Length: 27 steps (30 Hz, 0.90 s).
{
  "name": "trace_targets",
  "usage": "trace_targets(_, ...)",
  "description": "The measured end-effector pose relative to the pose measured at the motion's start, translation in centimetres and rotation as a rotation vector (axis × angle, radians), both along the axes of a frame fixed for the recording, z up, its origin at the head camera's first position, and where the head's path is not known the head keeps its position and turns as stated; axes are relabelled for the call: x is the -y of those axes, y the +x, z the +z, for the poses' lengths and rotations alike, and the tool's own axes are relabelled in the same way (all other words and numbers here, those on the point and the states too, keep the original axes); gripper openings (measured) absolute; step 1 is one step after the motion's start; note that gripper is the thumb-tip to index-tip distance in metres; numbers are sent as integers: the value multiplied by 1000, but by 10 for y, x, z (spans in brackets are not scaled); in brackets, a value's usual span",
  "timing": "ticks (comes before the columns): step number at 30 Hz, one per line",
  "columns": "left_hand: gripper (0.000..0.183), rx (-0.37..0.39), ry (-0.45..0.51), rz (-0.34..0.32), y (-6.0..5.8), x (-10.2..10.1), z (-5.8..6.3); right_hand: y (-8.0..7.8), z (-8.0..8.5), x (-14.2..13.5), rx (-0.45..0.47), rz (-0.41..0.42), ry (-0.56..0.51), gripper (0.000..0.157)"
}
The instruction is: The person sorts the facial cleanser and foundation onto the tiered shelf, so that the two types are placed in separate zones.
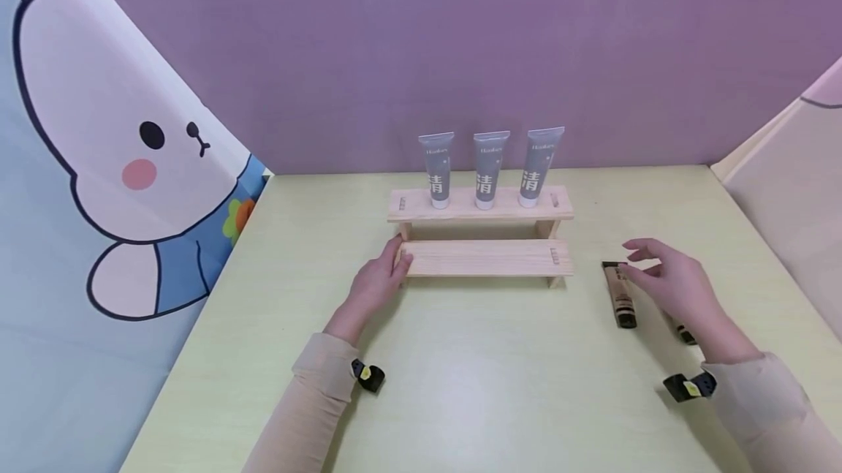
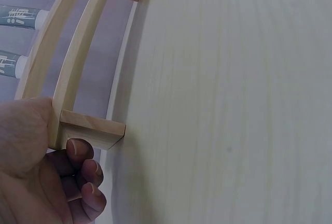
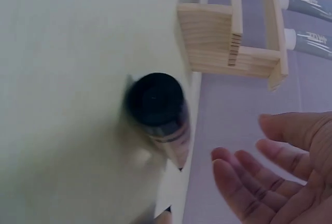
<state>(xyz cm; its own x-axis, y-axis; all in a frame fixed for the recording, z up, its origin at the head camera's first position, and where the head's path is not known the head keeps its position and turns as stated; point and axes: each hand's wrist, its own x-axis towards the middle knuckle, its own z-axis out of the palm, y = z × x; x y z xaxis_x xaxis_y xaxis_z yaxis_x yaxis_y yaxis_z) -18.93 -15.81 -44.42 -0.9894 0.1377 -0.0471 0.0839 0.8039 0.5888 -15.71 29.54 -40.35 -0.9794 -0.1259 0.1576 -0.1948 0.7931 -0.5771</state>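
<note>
A two-tier wooden rack (image 1: 487, 259) stands on the table, with three grey squeeze tubes (image 1: 487, 172) upright on their white caps along its upper step. My left hand (image 1: 376, 281) holds the left end of the lower step, its thumb at the edge and its fingers curled beside the board's end in the left wrist view. To the right of the rack, a brown squeeze tube (image 1: 620, 296) with a black cap lies flat. Just above it hovers my right hand (image 1: 680, 286), fingers loosely bent with nothing between them. A second tube (image 1: 687, 335) is mostly hidden beneath that hand.
The pale table (image 1: 460, 378) meets a purple cloth backdrop (image 1: 460, 56) behind the rack. A cartoon-printed cloth (image 1: 145, 239) hangs along the left side, and a light cloth (image 1: 796, 188) borders the right.
</note>
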Motion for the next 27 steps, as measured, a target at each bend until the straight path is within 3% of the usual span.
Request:
trace_targets(12,57,-11,9,-1,1,1,2,6,-12,1,243,8,107,60)
trace_targets(18,56,-11,13,-2,2,0,2,7,-17,4,285,26,160,64)
trace_targets(20,56,-10,16,-2,2,0,2,7,-19,6,275,34,179,53)
trace_targets(24,56,-9,21,1,3,1,1,7,-20,11,265,37,197,17)
trace_targets(27,56,-9,27,-1,3,1,1,7,-19,13,260,33,199,19)
